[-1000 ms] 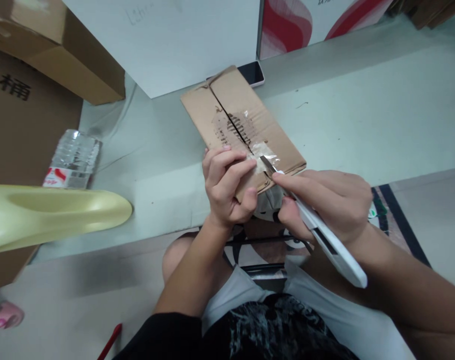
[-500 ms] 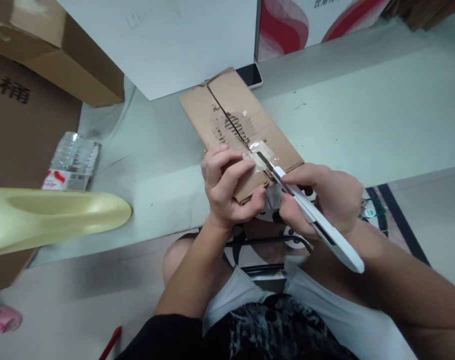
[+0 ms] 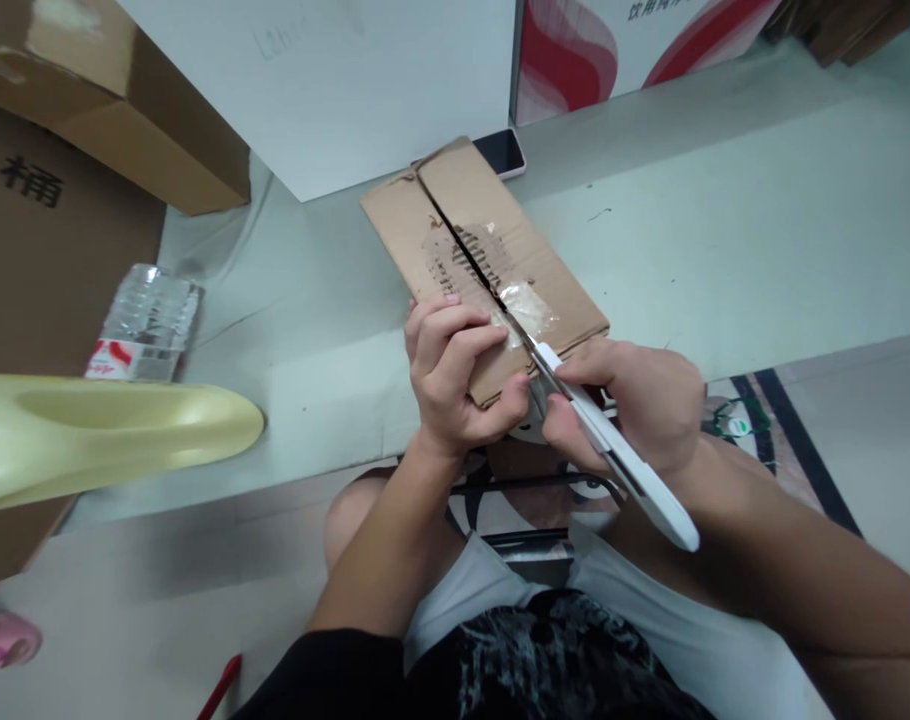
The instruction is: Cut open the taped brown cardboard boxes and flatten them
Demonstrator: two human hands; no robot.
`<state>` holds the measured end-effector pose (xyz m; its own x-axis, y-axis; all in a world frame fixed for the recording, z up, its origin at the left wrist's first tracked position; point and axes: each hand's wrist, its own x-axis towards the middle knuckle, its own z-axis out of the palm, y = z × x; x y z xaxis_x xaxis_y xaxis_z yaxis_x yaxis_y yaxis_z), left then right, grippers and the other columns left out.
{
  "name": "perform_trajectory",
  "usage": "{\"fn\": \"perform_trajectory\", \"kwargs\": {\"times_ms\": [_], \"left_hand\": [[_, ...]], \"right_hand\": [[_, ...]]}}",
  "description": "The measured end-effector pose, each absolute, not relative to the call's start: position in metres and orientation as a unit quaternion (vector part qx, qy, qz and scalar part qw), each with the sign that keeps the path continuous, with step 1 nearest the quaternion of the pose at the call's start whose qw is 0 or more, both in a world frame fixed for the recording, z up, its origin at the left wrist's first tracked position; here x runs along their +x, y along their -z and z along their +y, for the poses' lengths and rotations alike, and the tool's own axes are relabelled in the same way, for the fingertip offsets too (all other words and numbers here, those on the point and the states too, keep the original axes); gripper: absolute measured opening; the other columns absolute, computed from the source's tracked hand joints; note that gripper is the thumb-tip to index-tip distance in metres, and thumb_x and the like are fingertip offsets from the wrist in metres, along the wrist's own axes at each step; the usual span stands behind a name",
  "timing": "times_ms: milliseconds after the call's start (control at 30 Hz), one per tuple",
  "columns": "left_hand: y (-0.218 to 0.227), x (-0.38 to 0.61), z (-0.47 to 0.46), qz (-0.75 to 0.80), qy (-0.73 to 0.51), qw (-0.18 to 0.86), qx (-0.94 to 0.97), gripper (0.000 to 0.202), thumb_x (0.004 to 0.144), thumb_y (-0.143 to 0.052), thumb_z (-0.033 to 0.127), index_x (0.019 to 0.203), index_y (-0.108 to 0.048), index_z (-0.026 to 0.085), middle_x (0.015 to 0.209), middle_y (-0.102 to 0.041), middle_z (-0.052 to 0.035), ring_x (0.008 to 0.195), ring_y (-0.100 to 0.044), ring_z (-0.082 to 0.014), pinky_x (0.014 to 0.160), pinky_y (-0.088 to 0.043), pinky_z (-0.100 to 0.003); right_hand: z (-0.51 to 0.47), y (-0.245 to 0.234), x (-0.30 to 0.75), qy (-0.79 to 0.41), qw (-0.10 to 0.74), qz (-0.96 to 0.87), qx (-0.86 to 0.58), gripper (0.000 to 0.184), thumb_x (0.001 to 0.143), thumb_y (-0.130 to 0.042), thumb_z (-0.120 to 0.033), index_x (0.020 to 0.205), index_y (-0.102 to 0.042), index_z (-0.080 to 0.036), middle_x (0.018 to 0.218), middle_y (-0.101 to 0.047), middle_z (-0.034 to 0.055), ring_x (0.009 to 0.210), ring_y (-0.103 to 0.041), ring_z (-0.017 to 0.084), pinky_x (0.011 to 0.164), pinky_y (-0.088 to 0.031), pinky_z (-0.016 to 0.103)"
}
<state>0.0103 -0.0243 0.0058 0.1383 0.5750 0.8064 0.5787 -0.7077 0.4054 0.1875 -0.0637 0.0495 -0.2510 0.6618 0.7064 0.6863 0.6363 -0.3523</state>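
A small brown cardboard box (image 3: 526, 245) rests at the table's near edge, its top seam running lengthwise. Clear tape (image 3: 528, 308) clings near the seam, and the cardboard around the middle is torn rough. My left hand (image 3: 459, 370) is closed around the box's near left side, fingers on top and thumb at the near end. In my right hand (image 3: 635, 400) is a white utility knife (image 3: 620, 450), gripped by its handle. Its blade lies in the seam at the taped end, with the tip hidden in the gap.
A phone (image 3: 502, 152) lies behind the box, beside a large white carton (image 3: 395, 90). A plastic bottle (image 3: 144, 320) and a pale yellow curved object (image 3: 125, 430) are on the left. More cardboard boxes (image 3: 177, 130) stand at the far left.
The knife has shifted left and its blade has gone from above the tape down into the seam. The seam gap looks wider. My left hand has hardly moved.
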Motion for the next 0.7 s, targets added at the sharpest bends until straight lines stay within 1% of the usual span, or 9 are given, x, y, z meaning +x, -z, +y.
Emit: {"fn": "perform_trajectory", "kwargs": {"times_ms": [167,300,367,433,467,567,600,633,700], "left_hand": [[-0.006,0.009,-0.025,-0.401,0.517,0.005,-0.757,0.031,0.086,-0.057,0.052,0.098,-0.064,0.025,0.098,-0.064,-0.0066,0.106,-0.061,-0.0285,0.103,-0.048,-0.053],[-0.005,0.008,-0.025,-0.377,0.529,-0.011,-0.76,0.029,0.086,-0.06,0.048,0.105,-0.064,0.025,0.102,-0.063,-0.0066,0.11,-0.06,-0.0287,0.105,-0.047,-0.053],[-0.004,0.007,-0.024,-0.381,0.521,-0.007,-0.764,0.038,0.086,-0.06,0.055,0.11,-0.062,0.026,0.107,-0.062,-0.0074,0.113,-0.059,-0.0296,0.108,-0.046,-0.055],[-0.002,0.008,-0.024,-0.385,0.521,-0.005,-0.762,0.049,0.083,-0.062,0.063,0.118,-0.058,0.028,0.116,-0.058,-0.008,0.119,-0.057,-0.031,0.112,-0.043,-0.058],[-0.002,0.008,-0.024,-0.384,0.533,-0.009,-0.754,0.054,0.082,-0.064,0.064,0.122,-0.055,0.029,0.122,-0.056,-0.0082,0.122,-0.056,-0.0316,0.114,-0.041,-0.059],[0.001,0.008,-0.021,-0.381,0.594,-0.041,-0.707,0.058,0.083,-0.065,0.059,0.132,-0.051,0.031,0.132,-0.05,-0.0086,0.131,-0.05,-0.0317,0.117,-0.038,-0.058],[0.002,0.006,-0.019,-0.383,0.616,-0.051,-0.686,0.057,0.084,-0.064,0.058,0.133,-0.051,0.031,0.132,-0.05,-0.0085,0.132,-0.05,-0.0312,0.117,-0.038,-0.056],[0.004,0.004,-0.017,-0.389,0.64,-0.062,-0.66,0.056,0.086,-0.063,0.057,0.134,-0.052,0.031,0.132,-0.051,-0.0082,0.133,-0.05,-0.0304,0.117,-0.039,-0.055],[0.006,-0.003,-0.01,-0.412,0.687,-0.095,-0.592,0.05,0.089,-0.059,0.057,0.133,-0.054,0.033,0.132,-0.054,-0.0066,0.133,-0.052,-0.0288,0.118,-0.041,-0.052]], "right_hand": [[-0.064,-0.049,0.187,0.002,0.441,-0.785,-0.435,0.008,0.085,-0.062,-0.022,0.086,-0.055,-0.026,0.06,-0.061,-0.0045,0.049,-0.057,0.014,0.048,-0.042,0.029],[-0.065,-0.049,0.188,-0.016,0.456,-0.776,-0.436,0.008,0.085,-0.062,-0.021,0.088,-0.056,-0.026,0.059,-0.06,-0.0044,0.049,-0.057,0.014,0.048,-0.044,0.028],[-0.066,-0.048,0.189,-0.047,0.49,-0.761,-0.422,0.007,0.087,-0.062,-0.023,0.091,-0.057,-0.026,0.062,-0.061,-0.0041,0.05,-0.057,0.014,0.047,-0.045,0.028],[-0.065,-0.047,0.189,-0.082,0.536,-0.737,-0.403,0.008,0.089,-0.062,-0.025,0.096,-0.058,-0.027,0.067,-0.063,-0.0028,0.051,-0.057,0.013,0.046,-0.045,0.027],[-0.064,-0.046,0.189,-0.088,0.561,-0.722,-0.395,0.01,0.089,-0.062,-0.026,0.098,-0.059,-0.027,0.07,-0.064,-0.0021,0.052,-0.056,0.013,0.045,-0.044,0.027],[-0.059,-0.043,0.193,-0.043,0.605,-0.678,-0.416,0.015,0.09,-0.065,-0.034,0.102,-0.058,-0.028,0.077,-0.063,-0.0005,0.061,-0.058,0.015,0.052,-0.046,0.029],[-0.056,-0.041,0.195,-0.021,0.599,-0.665,-0.446,0.016,0.091,-0.064,-0.038,0.103,-0.057,-0.029,0.08,-0.063,0.0004,0.064,-0.06,0.017,0.055,-0.048,0.031],[-0.053,-0.039,0.198,-0.008,0.575,-0.657,-0.487,0.018,0.094,-0.061,-0.043,0.104,-0.057,-0.029,0.081,-0.063,0.0013,0.067,-0.061,0.018,0.059,-0.049,0.033],[-0.044,-0.035,0.204,-0.026,0.468,-0.66,-0.587,0.022,0.098,-0.052,-0.048,0.106,-0.057,-0.029,0.08,-0.063,0.0023,0.069,-0.062,0.02,0.062,-0.048,0.035]]}}
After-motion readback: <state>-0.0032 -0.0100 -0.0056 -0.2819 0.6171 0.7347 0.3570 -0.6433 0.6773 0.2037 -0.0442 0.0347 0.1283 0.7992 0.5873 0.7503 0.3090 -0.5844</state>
